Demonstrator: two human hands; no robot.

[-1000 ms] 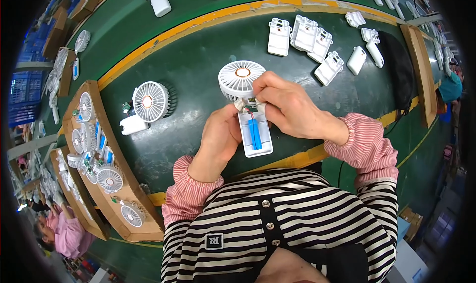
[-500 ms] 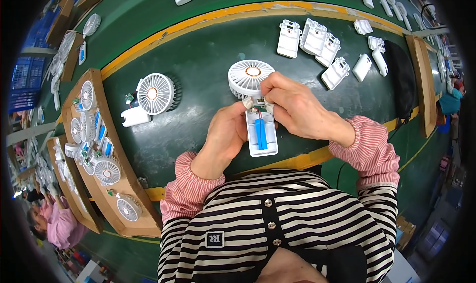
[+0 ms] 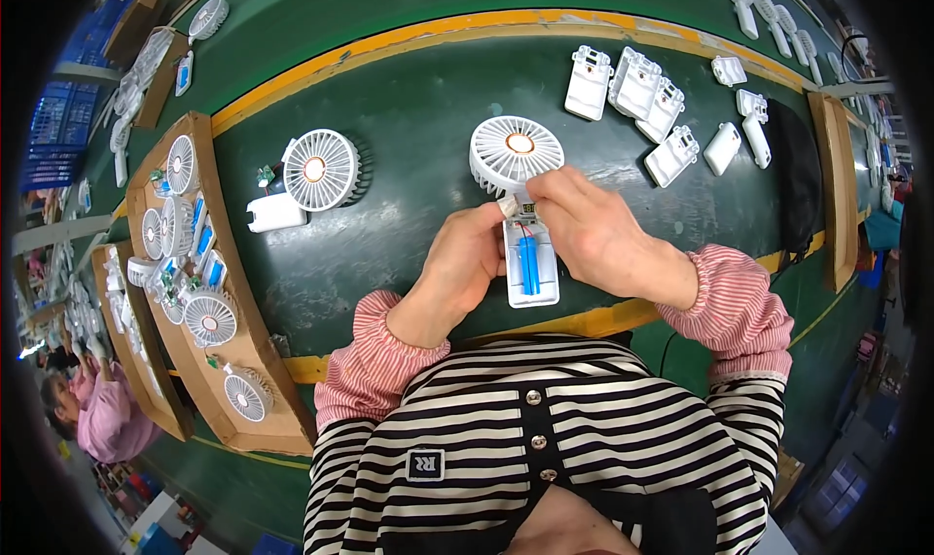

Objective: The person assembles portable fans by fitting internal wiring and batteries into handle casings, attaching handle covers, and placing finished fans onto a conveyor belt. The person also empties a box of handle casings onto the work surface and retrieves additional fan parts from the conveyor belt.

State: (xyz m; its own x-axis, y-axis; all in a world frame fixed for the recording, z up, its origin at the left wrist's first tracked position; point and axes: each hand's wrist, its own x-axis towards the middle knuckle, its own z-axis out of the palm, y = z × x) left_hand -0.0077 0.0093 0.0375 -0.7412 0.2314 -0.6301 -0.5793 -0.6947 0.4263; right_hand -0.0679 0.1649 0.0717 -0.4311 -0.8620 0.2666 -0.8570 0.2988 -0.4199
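Observation:
A white handheld fan lies in front of me, its round grille [image 3: 517,144] away from me and its opened handle shell [image 3: 546,290] toward me. Inside the shell is a blue battery [image 3: 528,263] with thin red wires running up to a small circuit board [image 3: 528,208]. My left hand [image 3: 455,268] grips the handle from the left, its thumb with a white covering at the tip pressing near the board. From the right, my right hand [image 3: 598,234] has its fingers closed at the joint between grille and handle; they hide part of the board.
Another fan [image 3: 320,170] with a loose white shell [image 3: 276,213] lies to the left, near a cardboard tray [image 3: 255,360] of fan parts. Several white shells [image 3: 590,86] lie at the back right, by a black bag [image 3: 790,176]. A co-worker [image 3: 112,414] is at far left.
The whole view has shifted slightly, so the bench things appear a little further right. Both hands stay closed at the fan's joint; the right fingers have shifted slightly, showing more of the board.

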